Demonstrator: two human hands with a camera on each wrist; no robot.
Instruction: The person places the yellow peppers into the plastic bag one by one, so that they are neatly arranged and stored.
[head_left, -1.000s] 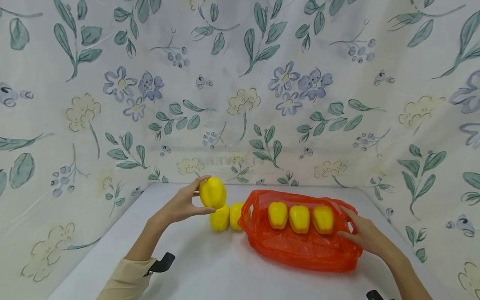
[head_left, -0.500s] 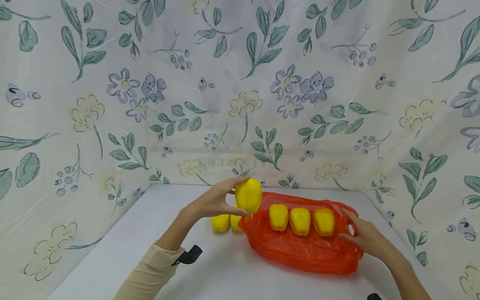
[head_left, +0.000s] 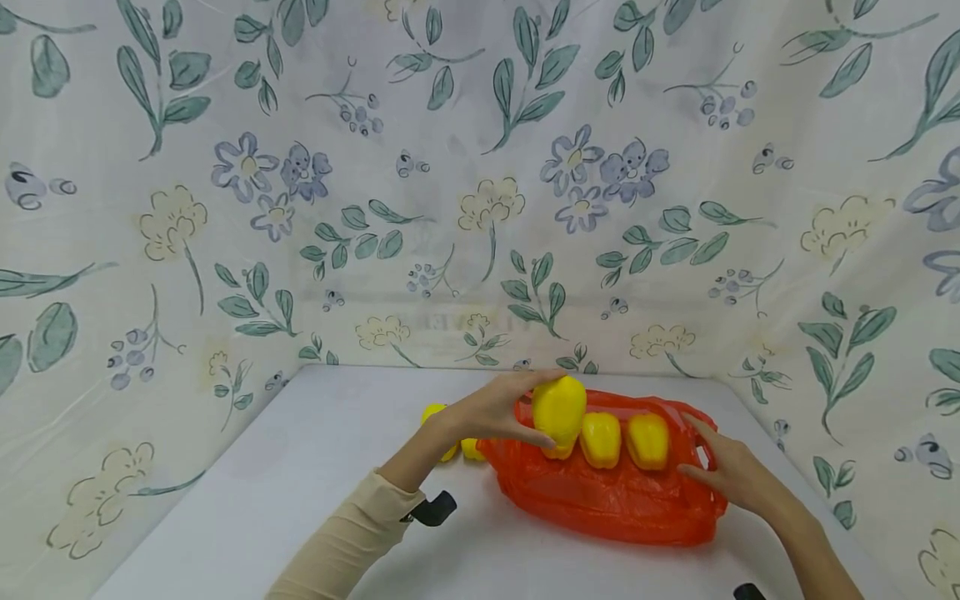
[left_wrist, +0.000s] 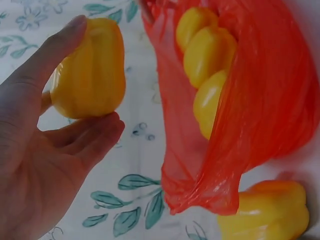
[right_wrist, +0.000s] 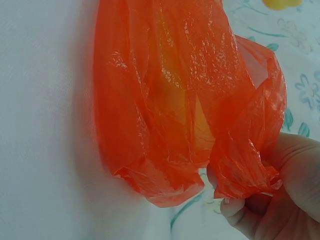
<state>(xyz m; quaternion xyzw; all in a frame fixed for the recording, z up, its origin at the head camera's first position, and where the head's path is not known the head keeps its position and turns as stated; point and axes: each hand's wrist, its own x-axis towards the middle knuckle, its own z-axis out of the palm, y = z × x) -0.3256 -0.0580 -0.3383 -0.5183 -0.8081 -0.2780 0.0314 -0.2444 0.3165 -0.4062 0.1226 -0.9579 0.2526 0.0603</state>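
Note:
A yellow bell pepper (head_left: 560, 408) is gripped between the thumb and fingers of my left hand (head_left: 487, 408), raised over the left part of a red plastic bag (head_left: 600, 508). Inside the bag, three more yellow peppers (left_wrist: 210, 55) lie in a row; the held one partly covers the leftmost in the head view. At the bag's right end my right hand (head_left: 731, 468) holds its edge, and in the right wrist view the fingers and thumb pinch the gathered plastic (right_wrist: 245, 170).
Two further yellow peppers stand on the white table (head_left: 315, 467) left of the bag: one pepper (head_left: 433, 412) is partly behind my left forearm, the other pepper (head_left: 472, 450) close to the bag's left end. A floral curtain (head_left: 450, 167) rises behind the table.
My left hand has carried the pepper rightward, from above the peppers on the table to over the bag's left part. My right hand has stayed at the bag's right edge.

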